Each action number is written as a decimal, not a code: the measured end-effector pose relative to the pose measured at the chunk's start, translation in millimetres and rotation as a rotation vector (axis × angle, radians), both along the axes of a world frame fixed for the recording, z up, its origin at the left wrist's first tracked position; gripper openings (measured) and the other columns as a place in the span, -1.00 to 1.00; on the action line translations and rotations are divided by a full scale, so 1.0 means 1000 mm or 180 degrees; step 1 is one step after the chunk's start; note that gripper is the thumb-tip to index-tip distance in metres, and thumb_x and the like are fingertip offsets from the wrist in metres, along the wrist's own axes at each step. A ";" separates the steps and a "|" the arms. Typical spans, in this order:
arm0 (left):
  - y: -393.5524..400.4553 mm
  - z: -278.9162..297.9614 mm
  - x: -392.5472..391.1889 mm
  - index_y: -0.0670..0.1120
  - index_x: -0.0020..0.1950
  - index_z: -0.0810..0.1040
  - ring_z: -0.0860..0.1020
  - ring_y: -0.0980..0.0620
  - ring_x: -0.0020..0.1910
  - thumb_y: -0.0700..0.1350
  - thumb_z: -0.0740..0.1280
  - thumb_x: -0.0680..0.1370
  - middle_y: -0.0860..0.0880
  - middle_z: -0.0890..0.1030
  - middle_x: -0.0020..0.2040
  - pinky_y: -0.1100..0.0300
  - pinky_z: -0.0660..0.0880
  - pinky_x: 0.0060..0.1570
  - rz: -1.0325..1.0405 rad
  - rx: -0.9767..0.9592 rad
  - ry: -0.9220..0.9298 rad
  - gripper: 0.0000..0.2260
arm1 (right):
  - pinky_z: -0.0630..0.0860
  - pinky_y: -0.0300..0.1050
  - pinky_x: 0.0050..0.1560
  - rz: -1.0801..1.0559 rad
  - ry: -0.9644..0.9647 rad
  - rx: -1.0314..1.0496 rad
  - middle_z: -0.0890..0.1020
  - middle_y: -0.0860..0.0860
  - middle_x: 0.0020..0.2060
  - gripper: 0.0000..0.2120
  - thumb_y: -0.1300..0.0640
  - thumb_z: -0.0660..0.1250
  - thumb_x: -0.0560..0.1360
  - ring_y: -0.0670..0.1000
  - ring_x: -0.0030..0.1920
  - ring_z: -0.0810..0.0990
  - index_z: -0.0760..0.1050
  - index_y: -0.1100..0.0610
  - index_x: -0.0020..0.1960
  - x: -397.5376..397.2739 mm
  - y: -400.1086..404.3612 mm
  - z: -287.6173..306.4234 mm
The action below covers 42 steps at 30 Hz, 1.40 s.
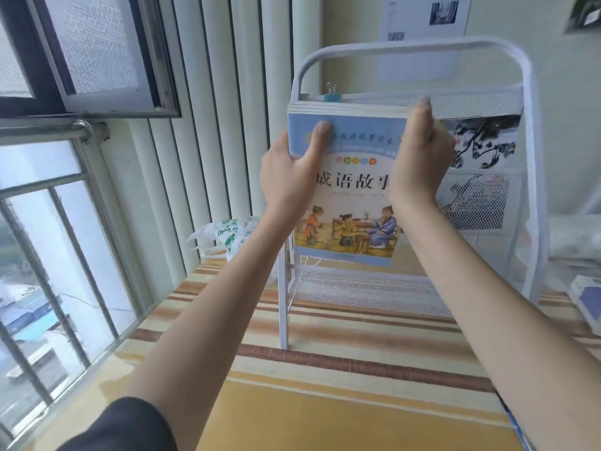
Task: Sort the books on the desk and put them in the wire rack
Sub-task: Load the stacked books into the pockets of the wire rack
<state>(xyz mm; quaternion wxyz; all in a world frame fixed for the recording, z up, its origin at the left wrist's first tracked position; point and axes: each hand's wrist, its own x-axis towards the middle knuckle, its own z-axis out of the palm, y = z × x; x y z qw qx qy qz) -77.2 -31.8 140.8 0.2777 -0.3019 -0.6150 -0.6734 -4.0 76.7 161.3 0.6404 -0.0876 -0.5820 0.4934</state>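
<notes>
Both hands are holding a small stack of books (349,190) upright in front of the white wire rack (533,164), level with its upper tier. The left hand (289,177) is gripping the stack's left edge, thumb lying across the illustrated front cover and the other fingers hidden behind. The right hand (419,161) is gripping the right edge, its fingertips curling over the top corner. So each grip is pinching the stack between thumb and fingers.

The step in hand looks like placing: the stack is raised off the striped table (325,402) and is hovering just in front of the rack's upper mesh pocket, where a book with an ink painting (484,144) is already standing on the right. The next move probably calls for tipping the stack over the pocket's front rim, lowering it into the free left part, then loosening both hands. More books (585,301) are lying at the table's right edge, so sorting appears unfinished.
</notes>
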 end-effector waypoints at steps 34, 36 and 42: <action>0.005 -0.045 -0.028 -0.07 -0.34 0.19 0.23 0.05 -0.42 0.17 0.02 0.49 0.04 0.24 -0.41 0.11 0.12 -0.40 0.0574 -0.0630 -0.0852 -0.65 | 0.31 -0.30 -0.35 -0.0344 -0.0540 0.0174 0.46 -0.08 -0.33 -0.75 0.00 0.13 0.59 -0.26 -0.36 0.38 0.40 0.13 -0.17 -0.024 0.002 -0.064; 0.005 -0.045 -0.028 -0.06 -0.35 0.15 0.23 0.03 -0.42 0.16 0.03 0.51 0.03 0.23 -0.41 0.10 0.12 -0.39 0.0630 -0.0586 -0.0890 -0.64 | 0.40 -0.16 -0.01 -0.1321 -0.0451 0.0985 0.58 -0.03 -0.05 -0.75 0.03 0.16 0.55 -0.09 -0.02 0.52 0.50 0.17 0.05 -0.024 0.006 -0.061; 0.009 -0.049 -0.032 -0.12 -0.34 0.19 0.23 0.00 -0.41 0.18 0.08 0.54 0.01 0.25 -0.41 0.12 0.16 -0.39 0.0897 -0.0563 -0.0957 -0.58 | 0.28 0.07 0.37 -0.1404 -0.0951 0.2680 0.51 0.17 0.24 -0.63 0.11 0.02 0.61 0.20 0.35 0.37 0.48 0.25 0.23 -0.040 0.022 -0.086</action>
